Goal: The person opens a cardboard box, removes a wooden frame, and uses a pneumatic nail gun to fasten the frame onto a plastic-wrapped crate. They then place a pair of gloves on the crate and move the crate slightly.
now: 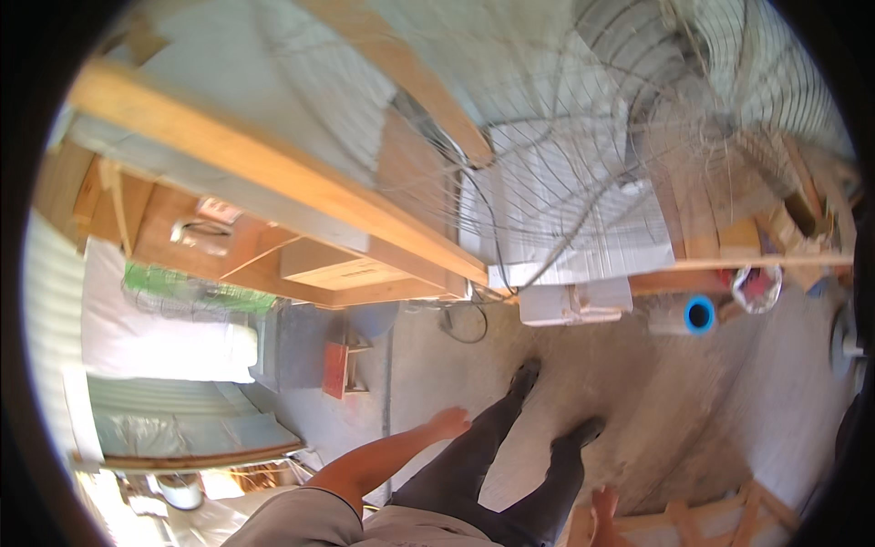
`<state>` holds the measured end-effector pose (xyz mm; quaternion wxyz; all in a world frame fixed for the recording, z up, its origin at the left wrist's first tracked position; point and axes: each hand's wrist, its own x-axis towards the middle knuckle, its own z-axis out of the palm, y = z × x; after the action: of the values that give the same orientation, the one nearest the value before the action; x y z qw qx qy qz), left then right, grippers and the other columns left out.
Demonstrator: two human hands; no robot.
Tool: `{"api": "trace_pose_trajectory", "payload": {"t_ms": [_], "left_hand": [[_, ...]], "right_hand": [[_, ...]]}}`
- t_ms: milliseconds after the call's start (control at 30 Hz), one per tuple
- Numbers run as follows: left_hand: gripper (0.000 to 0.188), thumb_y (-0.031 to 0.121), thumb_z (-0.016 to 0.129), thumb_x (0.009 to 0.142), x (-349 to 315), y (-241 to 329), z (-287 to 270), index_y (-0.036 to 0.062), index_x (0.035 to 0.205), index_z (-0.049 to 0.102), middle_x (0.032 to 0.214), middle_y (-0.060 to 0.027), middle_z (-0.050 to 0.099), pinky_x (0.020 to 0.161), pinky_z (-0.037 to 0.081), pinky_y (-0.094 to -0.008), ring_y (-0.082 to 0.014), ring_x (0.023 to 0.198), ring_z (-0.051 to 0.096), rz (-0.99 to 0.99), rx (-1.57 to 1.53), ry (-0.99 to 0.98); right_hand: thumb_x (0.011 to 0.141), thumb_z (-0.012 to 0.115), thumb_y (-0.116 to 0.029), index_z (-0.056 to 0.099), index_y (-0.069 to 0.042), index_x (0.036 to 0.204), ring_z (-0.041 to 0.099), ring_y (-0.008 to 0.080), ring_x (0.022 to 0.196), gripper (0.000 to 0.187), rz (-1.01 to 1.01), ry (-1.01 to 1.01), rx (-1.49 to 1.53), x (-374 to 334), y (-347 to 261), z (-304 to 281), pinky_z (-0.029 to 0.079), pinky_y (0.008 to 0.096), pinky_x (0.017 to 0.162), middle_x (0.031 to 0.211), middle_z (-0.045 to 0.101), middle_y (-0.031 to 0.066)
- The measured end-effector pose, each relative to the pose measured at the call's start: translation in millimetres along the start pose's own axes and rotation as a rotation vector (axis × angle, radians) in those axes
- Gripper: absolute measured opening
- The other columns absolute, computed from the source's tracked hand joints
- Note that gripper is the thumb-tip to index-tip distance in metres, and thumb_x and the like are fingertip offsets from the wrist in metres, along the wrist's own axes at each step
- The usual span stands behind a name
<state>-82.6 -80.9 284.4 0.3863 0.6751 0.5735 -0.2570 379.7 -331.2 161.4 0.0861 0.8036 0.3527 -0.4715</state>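
Note:
My left hand (448,422) hangs in front of my dark trousers at the thigh, with its fingers loosely apart and nothing seen in it. Low on the right, my right hand (603,500) is partly in view beside a slatted wooden frame (679,521). Its fingers look slightly spread and hold nothing that I can see. Neither hand visibly touches any object; both are somewhat blurred. Ahead of me, pale cardboard sheets (561,205) lie on a wooden bench, behind the wire guard of a large fan (720,128).
A long wooden beam (273,169) crosses the upper left above wooden shelving (346,273). On the concrete floor (437,365) are a small red-topped stool (335,369) and a coiled cable (467,337). Beneath the bench lies a clear roll with a blue core (699,314).

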Motion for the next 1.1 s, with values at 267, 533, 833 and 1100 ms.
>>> {"api": "trace_pose_trajectory", "payload": {"t_ms": [267,533,833,1100], "left_hand": [[0.037,0.036,0.048,0.091,-89,-43,-31,0.0032,0.096,0.065,0.108,-0.0238,0.064,0.090,0.046,-0.0516,-0.0447,0.103,0.058,-0.061,-0.341,0.356],[0.021,0.019,0.052,0.089,-172,-56,-202,0.0054,0.082,0.067,0.084,-0.0197,0.065,0.074,0.050,-0.0498,-0.0388,0.084,0.063,-0.133,-0.145,1.068],[0.047,0.017,0.072,0.080,-246,-65,-398,0.0120,0.124,0.055,0.112,-0.0119,0.054,0.079,0.053,-0.0451,-0.0343,0.102,0.059,-0.029,-0.040,1.714],[0.034,0.016,0.067,0.082,-213,-111,-428,0.0055,0.115,0.062,0.108,-0.0126,0.058,0.082,0.052,-0.0448,-0.0312,0.101,0.059,0.003,0.455,1.551]], "right_hand": [[0.083,0.061,-0.024,0.068,0.000,0.091,0.064,0.0388,0.080,0.026,0.003,-0.129,0.244,-46,10,-63,0.050,0.0462,0.068,0.085,0.067,0.0220],[0.084,0.061,-0.017,0.066,-0.001,0.087,0.063,0.0298,0.068,0.017,-0.082,-0.179,0.852,-48,-96,-146,0.048,0.0379,0.057,0.078,0.065,0.0162],[0.084,0.061,-0.009,0.063,-0.002,0.083,0.059,0.0193,0.055,0.007,-0.152,-0.146,1.126,-98,-154,-121,0.044,0.0280,0.045,0.071,0.062,0.0097],[0.088,0.060,-0.019,0.067,-0.003,0.092,0.069,0.0218,0.069,0.018,0.033,-0.009,1.164,-161,-121,-41,0.055,0.0331,0.056,0.084,0.070,0.0104]]}}
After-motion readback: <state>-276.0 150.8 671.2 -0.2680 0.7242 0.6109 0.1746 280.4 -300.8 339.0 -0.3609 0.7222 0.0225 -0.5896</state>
